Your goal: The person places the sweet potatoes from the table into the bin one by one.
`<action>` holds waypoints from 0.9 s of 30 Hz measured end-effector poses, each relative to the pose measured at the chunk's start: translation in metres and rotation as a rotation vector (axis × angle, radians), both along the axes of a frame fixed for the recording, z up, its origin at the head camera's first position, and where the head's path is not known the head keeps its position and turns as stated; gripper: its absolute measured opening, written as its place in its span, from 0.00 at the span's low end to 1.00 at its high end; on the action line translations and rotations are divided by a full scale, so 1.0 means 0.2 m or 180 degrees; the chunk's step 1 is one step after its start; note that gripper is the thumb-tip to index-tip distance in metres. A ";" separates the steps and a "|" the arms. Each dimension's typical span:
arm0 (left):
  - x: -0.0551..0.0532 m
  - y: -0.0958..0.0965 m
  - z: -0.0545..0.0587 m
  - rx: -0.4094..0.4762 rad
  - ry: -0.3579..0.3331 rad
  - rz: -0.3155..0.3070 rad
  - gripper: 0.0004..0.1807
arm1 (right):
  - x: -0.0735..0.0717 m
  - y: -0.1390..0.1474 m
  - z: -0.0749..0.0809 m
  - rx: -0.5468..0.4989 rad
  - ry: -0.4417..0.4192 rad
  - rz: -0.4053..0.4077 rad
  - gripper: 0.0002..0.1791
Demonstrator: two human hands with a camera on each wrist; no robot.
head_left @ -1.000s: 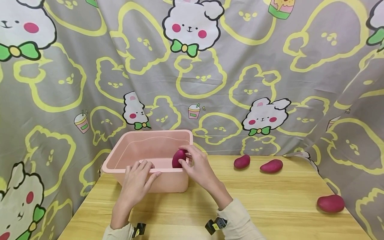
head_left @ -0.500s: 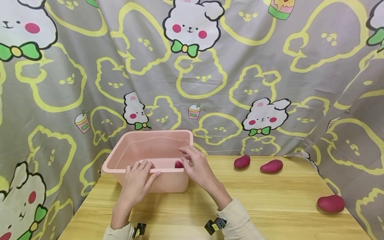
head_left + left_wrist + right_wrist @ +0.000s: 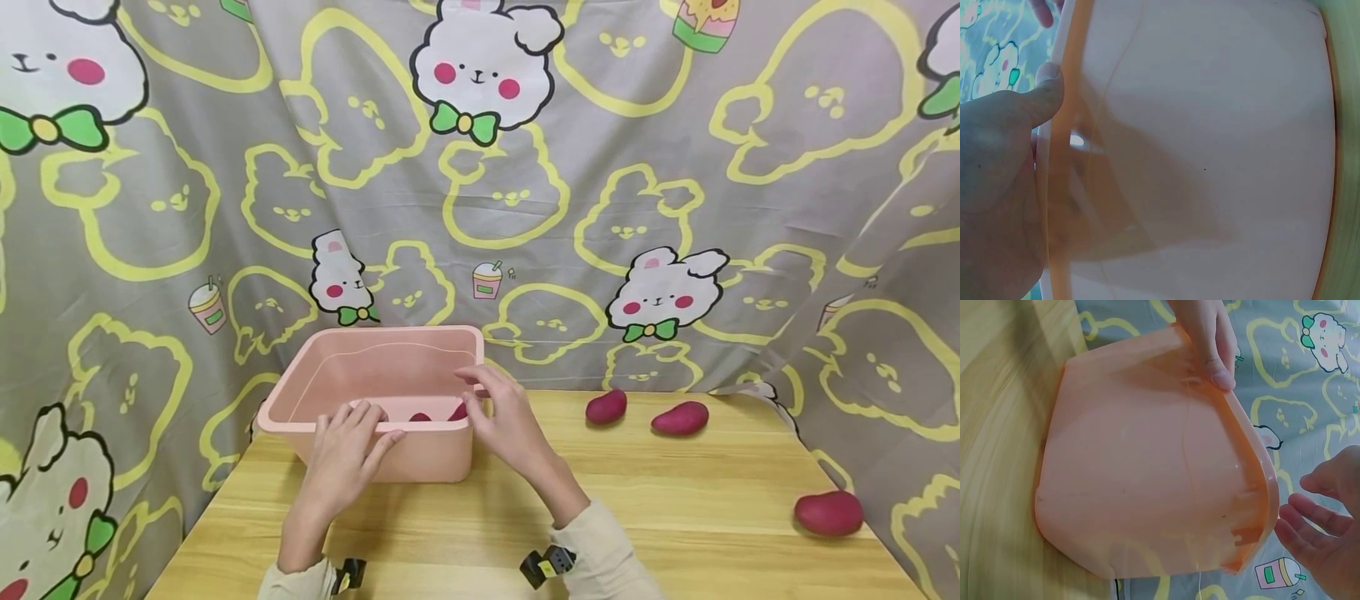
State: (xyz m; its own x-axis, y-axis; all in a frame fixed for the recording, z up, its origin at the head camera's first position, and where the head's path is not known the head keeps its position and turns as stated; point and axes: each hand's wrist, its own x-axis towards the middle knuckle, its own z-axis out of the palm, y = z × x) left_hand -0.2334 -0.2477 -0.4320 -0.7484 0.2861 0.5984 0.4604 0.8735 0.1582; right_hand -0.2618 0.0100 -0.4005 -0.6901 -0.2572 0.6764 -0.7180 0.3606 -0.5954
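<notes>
A pink plastic bin (image 3: 405, 454) stands on the table. My left hand (image 3: 341, 454) grips its front rim, the thumb (image 3: 1047, 94) outside and the fingers over the edge. At the bin's right front corner, my right hand (image 3: 506, 417) holds nothing, its fingers loosely bent and spread above the rim. Inside the bin, parts of two purple-red sweet potatoes show: one sweet potato (image 3: 420, 417) just behind the front wall, another sweet potato (image 3: 459, 410) beside the right hand. The front wall hides most of both.
Two more sweet potatoes lie at the back right, one sweet potato (image 3: 606, 407) left of the other sweet potato (image 3: 680, 418). A third sweet potato (image 3: 828, 512) is near the right edge of the wooden table (image 3: 637, 500). A patterned curtain (image 3: 525, 208) hangs behind and at both sides.
My right hand has let go of a sweet potato, which dropped into the bin, and has shifted slightly right. The left hand has stayed on the rim.
</notes>
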 end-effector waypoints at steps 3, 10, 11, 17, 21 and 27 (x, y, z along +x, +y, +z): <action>0.00 0.00 0.00 0.0000 0.0006 -0.0007 0.13 | -0.01 0.02 -0.01 -0.0049 0.0039 -0.0013 0.16; 0.00 0.00 0.00 0.0014 0.0004 -0.0011 0.13 | -0.04 0.10 -0.03 0.0015 0.0017 -0.0196 0.17; 0.00 0.00 0.00 0.0015 0.0000 -0.0010 0.13 | -0.05 0.11 -0.04 0.0031 0.0000 -0.0220 0.17; 0.01 0.00 0.01 0.0024 -0.0026 -0.0014 0.12 | -0.09 0.19 -0.07 0.0136 0.0014 -0.0352 0.17; 0.00 -0.01 0.01 0.0040 -0.0034 -0.0045 0.12 | -0.12 0.25 -0.09 0.0173 0.0061 -0.0456 0.18; 0.01 -0.02 0.01 0.0057 -0.0032 -0.0102 0.12 | -0.17 0.34 -0.15 0.0215 0.0035 -0.0546 0.19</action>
State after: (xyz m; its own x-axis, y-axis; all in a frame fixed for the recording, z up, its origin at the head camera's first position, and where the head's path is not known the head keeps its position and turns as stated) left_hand -0.2323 -0.2509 -0.4307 -0.7450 0.2992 0.5961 0.4864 0.8553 0.1785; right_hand -0.2967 0.0788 -0.4298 -0.7204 -0.1815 0.6694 -0.6488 0.5174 -0.5580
